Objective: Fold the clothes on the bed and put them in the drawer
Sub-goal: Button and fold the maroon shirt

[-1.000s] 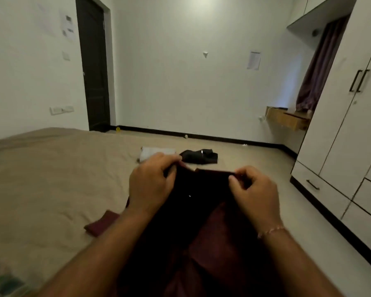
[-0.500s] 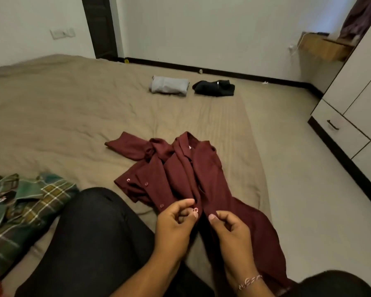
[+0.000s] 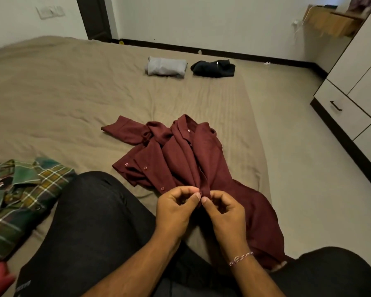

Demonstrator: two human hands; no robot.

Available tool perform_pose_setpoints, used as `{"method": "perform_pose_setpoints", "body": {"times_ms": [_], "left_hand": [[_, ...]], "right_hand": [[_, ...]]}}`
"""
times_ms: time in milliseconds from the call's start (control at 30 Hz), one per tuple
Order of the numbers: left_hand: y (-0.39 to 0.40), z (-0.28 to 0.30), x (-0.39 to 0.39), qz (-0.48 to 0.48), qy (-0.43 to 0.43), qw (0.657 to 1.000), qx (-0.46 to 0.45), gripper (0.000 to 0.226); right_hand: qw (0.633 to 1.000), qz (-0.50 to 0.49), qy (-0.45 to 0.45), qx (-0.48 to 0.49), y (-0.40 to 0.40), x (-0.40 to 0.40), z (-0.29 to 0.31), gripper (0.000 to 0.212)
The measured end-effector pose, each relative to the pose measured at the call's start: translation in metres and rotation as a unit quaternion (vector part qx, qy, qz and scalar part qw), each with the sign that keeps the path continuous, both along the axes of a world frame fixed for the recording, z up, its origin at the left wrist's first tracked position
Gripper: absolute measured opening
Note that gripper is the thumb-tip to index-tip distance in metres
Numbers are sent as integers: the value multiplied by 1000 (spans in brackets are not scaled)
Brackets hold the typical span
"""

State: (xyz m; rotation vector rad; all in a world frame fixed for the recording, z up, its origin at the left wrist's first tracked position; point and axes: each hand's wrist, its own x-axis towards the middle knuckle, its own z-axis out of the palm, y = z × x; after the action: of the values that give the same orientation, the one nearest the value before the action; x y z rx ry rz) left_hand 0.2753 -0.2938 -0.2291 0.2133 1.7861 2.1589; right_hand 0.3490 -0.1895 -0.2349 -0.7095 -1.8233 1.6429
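On the tan bed (image 3: 51, 93), both hands pinch the maroon shirt (image 3: 201, 159).

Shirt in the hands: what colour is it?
Maroon, with matching reddish buttons; the shirt lies rumpled on the bed. Head view shows it.

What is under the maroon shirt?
The maroon shirt lies crumpled on the tan bed cover, which shows all round it. Both hands, left hand and right hand, pinch its front edge. Anything beneath the cloth is hidden.
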Motion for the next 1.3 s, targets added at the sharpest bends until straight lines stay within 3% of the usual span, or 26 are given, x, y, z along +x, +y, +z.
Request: {"method": "perform_pose_setpoints", "body": {"times_ms": [300,600,933,1067,1200,1300], "left_hand": [[1,3,-6,-10,10,1000,-8,17],[1,2,-12,-73,15,996,-38,9],[3,3,-16,-95,-8,991,-88,11],[4,1,-17,-71,45,986,-143,16],[4,0,-16,-96,83,980,-150,11],[4,-2,-18,-72,61,986,-139,8]], "right_hand": [[999,5,11,-42,3,-3,0,22],[992,69,40,-103,11,-2,-1,21],[992,110,11,-56,26,-10,-11,24],[992,79,-6,97,24,-14,-18,39],[967,43,-6,251,18,-13,-15,32],[947,33,-12,319,18,-13,-14,25]]}}
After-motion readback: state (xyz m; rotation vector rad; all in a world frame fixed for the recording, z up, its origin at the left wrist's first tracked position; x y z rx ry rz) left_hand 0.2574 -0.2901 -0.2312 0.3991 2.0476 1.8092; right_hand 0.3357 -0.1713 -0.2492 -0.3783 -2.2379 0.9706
